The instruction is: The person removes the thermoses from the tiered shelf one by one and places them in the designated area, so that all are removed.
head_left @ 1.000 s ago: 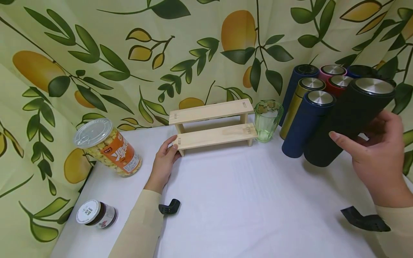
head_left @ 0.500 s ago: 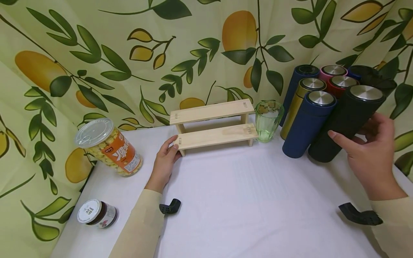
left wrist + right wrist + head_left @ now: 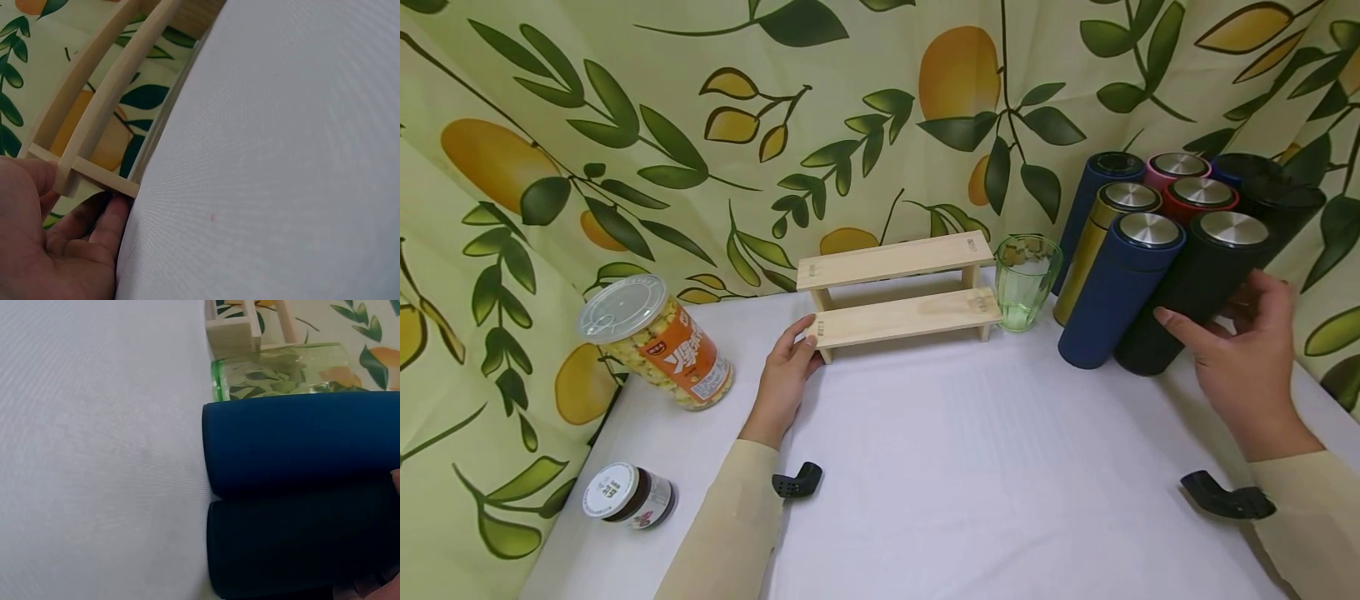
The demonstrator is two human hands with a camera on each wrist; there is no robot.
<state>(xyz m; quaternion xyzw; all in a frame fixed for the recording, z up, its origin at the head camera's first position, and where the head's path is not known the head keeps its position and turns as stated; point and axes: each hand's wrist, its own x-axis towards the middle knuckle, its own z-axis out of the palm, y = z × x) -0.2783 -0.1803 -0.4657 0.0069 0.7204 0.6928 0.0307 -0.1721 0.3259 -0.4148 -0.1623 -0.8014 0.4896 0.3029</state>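
Note:
At the back middle stands a two-step wooden rack (image 3: 906,317). My left hand (image 3: 781,387) grips the left end of its lower step, thumb on top and fingers underneath, as the left wrist view shows. On the right, my right hand (image 3: 1247,367) holds a black thermos (image 3: 1191,292) with a steel-topped lid, the thumb on its near side and the other fingers partly hidden behind it. The black thermos stands right beside a navy blue thermos (image 3: 1120,292). In the right wrist view the bases of the black thermos (image 3: 300,544) and blue thermos (image 3: 300,447) meet the white cloth.
A green glass (image 3: 1026,283) stands between rack and thermoses. Behind are gold (image 3: 1090,258), red (image 3: 1199,200), pink and other dark thermoses. A popcorn tub (image 3: 662,342) and a jam jar (image 3: 628,496) sit at left. A patterned curtain (image 3: 850,125) backs the table.
My right hand has moved left and away from me, bringing the black thermos against the group beside the blue one. The left hand keeps its grip on the rack.

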